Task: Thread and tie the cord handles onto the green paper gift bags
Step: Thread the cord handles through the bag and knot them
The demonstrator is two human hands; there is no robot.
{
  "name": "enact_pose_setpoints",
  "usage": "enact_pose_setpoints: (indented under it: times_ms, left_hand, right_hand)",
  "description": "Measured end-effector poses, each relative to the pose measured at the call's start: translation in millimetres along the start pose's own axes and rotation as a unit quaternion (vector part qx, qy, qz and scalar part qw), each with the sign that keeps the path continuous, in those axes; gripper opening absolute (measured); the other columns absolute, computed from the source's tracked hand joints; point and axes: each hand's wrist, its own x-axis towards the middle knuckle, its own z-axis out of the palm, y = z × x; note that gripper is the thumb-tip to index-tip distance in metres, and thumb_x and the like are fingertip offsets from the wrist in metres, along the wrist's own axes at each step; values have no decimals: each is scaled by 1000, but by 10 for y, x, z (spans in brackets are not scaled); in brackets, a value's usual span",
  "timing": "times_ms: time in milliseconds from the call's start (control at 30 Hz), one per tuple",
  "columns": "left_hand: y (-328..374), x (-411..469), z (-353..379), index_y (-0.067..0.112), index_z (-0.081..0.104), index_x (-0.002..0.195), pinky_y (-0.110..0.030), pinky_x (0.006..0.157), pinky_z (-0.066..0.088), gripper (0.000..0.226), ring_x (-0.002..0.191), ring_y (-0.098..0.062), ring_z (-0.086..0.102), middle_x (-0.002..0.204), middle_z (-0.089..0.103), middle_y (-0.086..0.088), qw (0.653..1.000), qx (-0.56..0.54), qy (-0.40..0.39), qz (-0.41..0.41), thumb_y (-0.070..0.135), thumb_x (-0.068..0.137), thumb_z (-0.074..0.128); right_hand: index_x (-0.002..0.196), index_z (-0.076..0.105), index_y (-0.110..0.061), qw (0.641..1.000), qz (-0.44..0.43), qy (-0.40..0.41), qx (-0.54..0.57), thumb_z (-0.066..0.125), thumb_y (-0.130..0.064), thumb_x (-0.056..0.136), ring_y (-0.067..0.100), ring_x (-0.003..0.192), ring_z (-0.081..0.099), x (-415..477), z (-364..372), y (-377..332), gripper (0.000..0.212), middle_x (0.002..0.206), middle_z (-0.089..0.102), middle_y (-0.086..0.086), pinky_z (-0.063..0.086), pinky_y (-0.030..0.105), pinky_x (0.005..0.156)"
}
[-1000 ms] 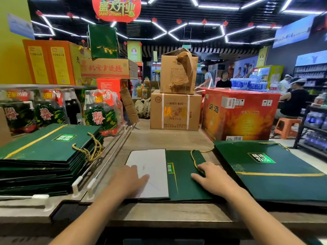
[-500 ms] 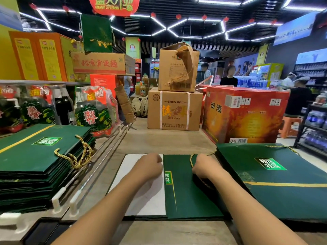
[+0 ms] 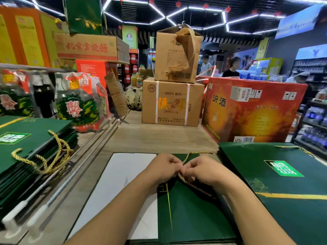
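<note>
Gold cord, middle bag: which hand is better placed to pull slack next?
Right, probably: both hands pinch the gold cord, but its loose length trails beneath the right hand; the left hand can pin the green bag.

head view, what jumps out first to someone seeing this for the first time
Dead centre, the left hand and right hand both pinch a gold cord above a flat green gift bag on the counter. To the left sits a stack of green bags with cord handles already on. Behind on the right stands a big red-orange carton.
</note>
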Motion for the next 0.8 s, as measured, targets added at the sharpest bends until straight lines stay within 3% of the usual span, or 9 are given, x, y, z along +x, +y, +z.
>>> enact_pose_setpoints:
  times_ms: [133, 200, 300, 400, 467, 567, 667, 733, 800]
  left_hand:
    - [11, -40, -17, 17, 73, 96, -27, 66, 49, 10, 70, -11, 61, 90, 76, -4, 998, -45, 14, 33, 10, 95, 65]
    - [40, -61, -66, 22, 74, 94, -30, 69, 48, 9, 73, -11, 60, 91, 77, -1, 998, -12, -14, 57, 15, 93, 68]
    - [61, -133, -110, 18, 76, 97, -26, 74, 50, 8, 75, -8, 63, 94, 77, -3, 994, 51, -77, 61, 15, 92, 70]
    - [71, -162, -128, 13, 76, 102, -13, 61, 46, 15, 67, -3, 60, 86, 76, 2, 998, 22, -52, 30, 17, 97, 63]
    - [93, -158, -154, 12, 75, 101, -18, 55, 40, 25, 67, -7, 56, 83, 74, 4, 998, -59, -25, -10, 28, 101, 56]
    - [73, -140, -203, 13, 75, 97, -26, 63, 44, 35, 69, -13, 62, 80, 74, 0, 991, -131, -21, -34, 42, 101, 56]
    - [31, -123, -201, 11, 78, 95, -36, 72, 54, 16, 72, -22, 67, 88, 76, -11, 984, -176, -3, 0, 25, 94, 71]
    - [17, -103, -192, 12, 78, 96, -33, 74, 54, 12, 79, -19, 68, 91, 77, -6, 987, -154, 22, 26, 19, 95, 69]
    - [21, -87, -186, 18, 78, 93, -24, 72, 49, 12, 80, -7, 66, 89, 77, 3, 993, -104, 35, 50, 21, 96, 67]
  right_hand:
    - [104, 70, 3, 970, 63, 66, 225, 59, -16, 100, 16, 57, 60, 170, 7, 99, 22, 75, 73, 8, 37, 25, 50]
    - [105, 67, -1, 942, 72, 81, 316, 60, -22, 102, 13, 52, 60, 202, 2, 112, 23, 73, 73, 6, 35, 23, 47]
    - [100, 70, 1, 915, 52, 78, 393, 66, -12, 98, 7, 47, 53, 202, -6, 113, 14, 76, 75, 7, 33, 19, 39]
    - [95, 73, 1, 919, 10, 74, 386, 70, -6, 94, 6, 47, 49, 157, 20, 87, 7, 82, 75, 11, 33, 18, 38]
    - [95, 75, -1, 935, -18, 40, 353, 72, -10, 93, 6, 50, 49, 98, 34, 55, 9, 82, 74, 10, 31, 18, 41]
    - [95, 78, -4, 961, -45, -27, 271, 76, -14, 90, 7, 55, 50, 9, 47, 13, 11, 86, 77, 9, 30, 18, 44]
    - [97, 78, -4, 972, -44, -85, 216, 74, -18, 92, 10, 60, 53, -33, 52, 15, 15, 96, 78, 13, 34, 18, 48]
    - [103, 74, 1, 962, -8, -82, 261, 69, -18, 96, 12, 61, 55, -14, 46, 20, 21, 96, 77, 15, 37, 19, 49]
    - [106, 68, 4, 935, 35, -45, 351, 66, -20, 99, 13, 59, 55, 30, 24, 27, 25, 90, 74, 16, 39, 20, 47]
